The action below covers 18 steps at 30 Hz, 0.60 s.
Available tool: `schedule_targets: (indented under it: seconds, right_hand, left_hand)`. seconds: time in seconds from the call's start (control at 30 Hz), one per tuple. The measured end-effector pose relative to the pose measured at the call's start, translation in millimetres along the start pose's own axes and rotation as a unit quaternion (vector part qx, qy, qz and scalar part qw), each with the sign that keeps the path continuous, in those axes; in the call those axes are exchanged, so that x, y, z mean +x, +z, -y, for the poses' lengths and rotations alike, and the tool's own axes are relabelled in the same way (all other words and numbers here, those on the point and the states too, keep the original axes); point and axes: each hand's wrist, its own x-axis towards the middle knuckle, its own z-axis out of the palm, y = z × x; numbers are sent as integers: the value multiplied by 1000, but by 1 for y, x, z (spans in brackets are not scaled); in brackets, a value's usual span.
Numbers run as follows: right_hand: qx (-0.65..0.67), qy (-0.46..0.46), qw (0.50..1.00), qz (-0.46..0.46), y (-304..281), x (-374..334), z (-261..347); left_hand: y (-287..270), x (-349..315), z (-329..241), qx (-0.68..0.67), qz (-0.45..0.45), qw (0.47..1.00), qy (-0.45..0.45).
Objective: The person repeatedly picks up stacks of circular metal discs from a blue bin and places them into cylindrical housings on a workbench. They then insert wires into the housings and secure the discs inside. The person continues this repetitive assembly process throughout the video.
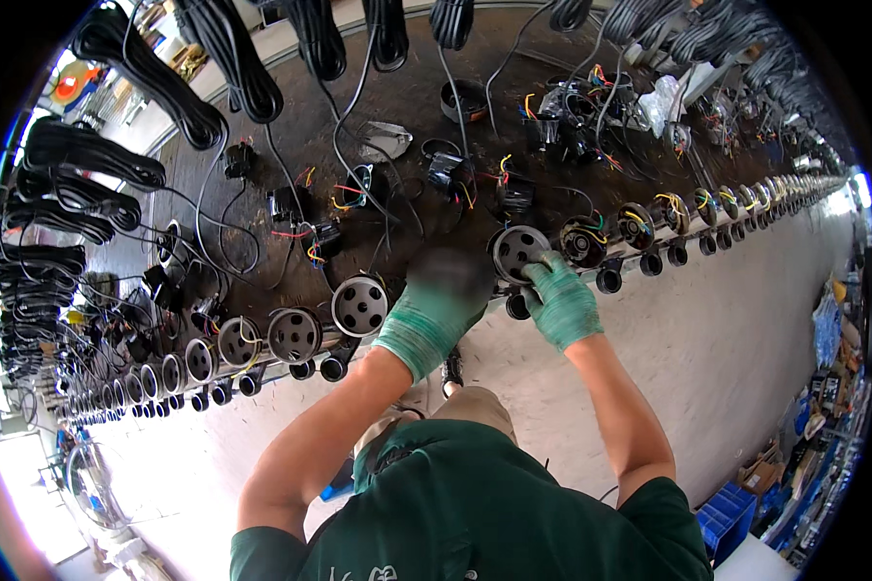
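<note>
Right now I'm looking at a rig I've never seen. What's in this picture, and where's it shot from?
There's no machine: a person works with two bare-armed, gloved hands. A fisheye camera on their head looks down, so straight edges bend near the rim.

The dark bench carries black cable bundles along its far and left sides, and small black units with coloured wires. Round housings line the near edge; several to the right have coloured wires inside.

The right hand has its fingers on the rim of a holed disc. The left hand ends in a dark blur, so I can't tell what it holds.
</note>
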Motion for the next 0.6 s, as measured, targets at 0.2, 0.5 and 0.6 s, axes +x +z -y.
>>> schedule_targets:
  seconds: [0.2,0.5,0.6]
  right_hand:
    - [51,-17,997,-53,-22,-11,27]
    - [-89,-31,995,-38,22,2,8]
    - [-105,-21,994,-19,25,24,16]
  left_hand:
    - [-39,-61,-42,-42,-138,989,19]
    - [90,-332,-125,-301,-64,849,-430]
    - [173,-456,-204,-241,-133,758,-592]
